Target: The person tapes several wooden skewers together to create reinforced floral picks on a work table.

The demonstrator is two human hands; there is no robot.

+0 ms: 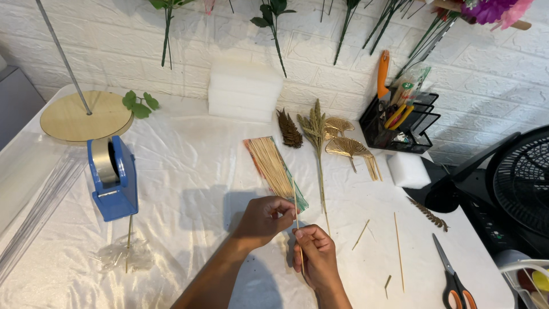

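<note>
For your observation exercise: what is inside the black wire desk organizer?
The black wire organizer holds an orange-handled tool and yellow-handled pliers. Its wire walls and crowding hide whatever lies lower down.

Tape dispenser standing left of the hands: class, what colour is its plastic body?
Blue: the plastic tape dispenser shows clearly in the head view, holding a clear tape roll.

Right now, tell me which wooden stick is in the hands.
The thin stick standing upright, pinched by both the left hand and right hand. The other loose sticks lie flat on the cloth to the right.

tape dispenser [113,178] left, scissors [453,276] right, open cloth [189,189] between
</note>
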